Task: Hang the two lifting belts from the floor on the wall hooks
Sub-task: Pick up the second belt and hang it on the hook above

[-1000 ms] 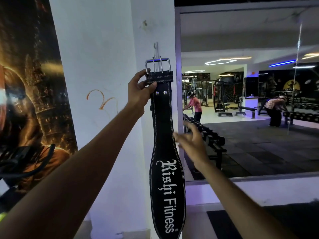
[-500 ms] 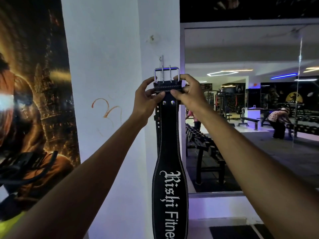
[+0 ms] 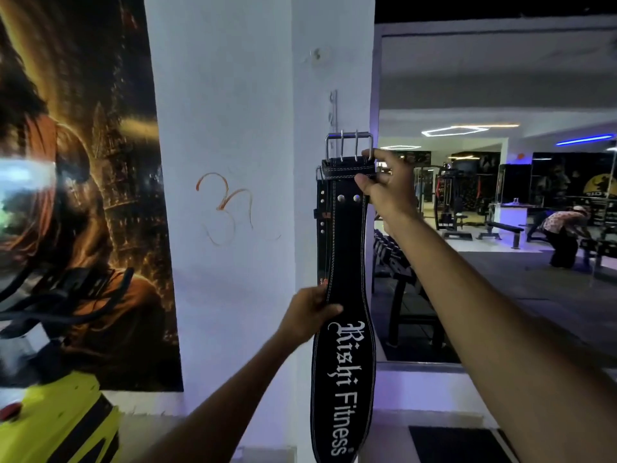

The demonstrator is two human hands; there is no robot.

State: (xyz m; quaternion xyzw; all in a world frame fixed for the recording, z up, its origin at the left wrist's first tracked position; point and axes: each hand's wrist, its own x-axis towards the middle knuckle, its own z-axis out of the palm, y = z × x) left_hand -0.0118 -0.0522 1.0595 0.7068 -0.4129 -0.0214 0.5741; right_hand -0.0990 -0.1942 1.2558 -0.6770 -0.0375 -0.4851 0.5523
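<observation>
**Belt at the pillar, both hands on it**

Black leather lifting belt, white stitching along the edges, two rivets under the keeper loop, white "Rishi Fitness" lettering on the wide padded lobe. Narrow at top, flaring toward 6 o'clock. Steel double-prong buckle at 12 o'clock of the belt, rectangular frame, shiny.

Held vertical against the white pillar, matte paint, faint orange scribble at 9 o'clock of the belt. Metal hook strip on the pillar just above the buckle; cannot tell whether touching, hook detail too small to read.

Second dark strap with a row of holes behind the front belt's left edge; mostly hidden. Belt bottom cut off by frame edge.

Right hand closed, thumb and fingers pinching the belt's right edge at the keeper loop, just under the buckle. Left hand closed round the left edge where the belt starts to widen, thumb across the front.

Mirror at 3 o'clock, gym reflection blurry. Poster at 9 o'clock, smeared.
</observation>
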